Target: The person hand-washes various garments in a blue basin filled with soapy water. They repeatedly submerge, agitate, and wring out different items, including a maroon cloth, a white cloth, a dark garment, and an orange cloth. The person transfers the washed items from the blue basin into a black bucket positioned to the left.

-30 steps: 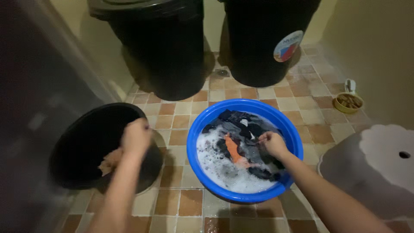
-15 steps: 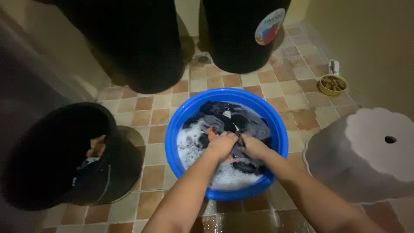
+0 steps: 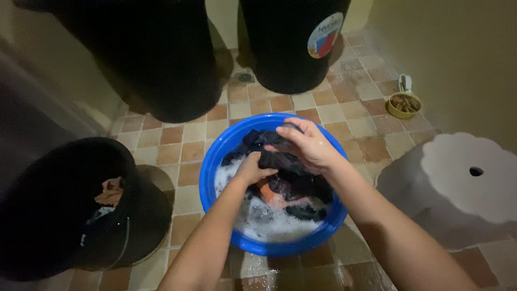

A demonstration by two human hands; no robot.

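— So, what sits in the blue basin at the centre of the frame?
— Soapy water with white foam at its lower side; dark clothes and one orange piece lie soaking in it.
— And the hands?
— Both are closed on a dark wet garment lifted just above the suds; the left hand is clenched around its lower part; the right hand grips its upper part, fingers curled over the cloth.
— Other containers?
— A black bucket at lower left holds a brownish cloth and something darker beneath; two tall black bins stand along the top; a small yellow bowl at upper right holds brown bits, which I cannot identify; a pale scalloped stool stands at right, all on the tiled floor.
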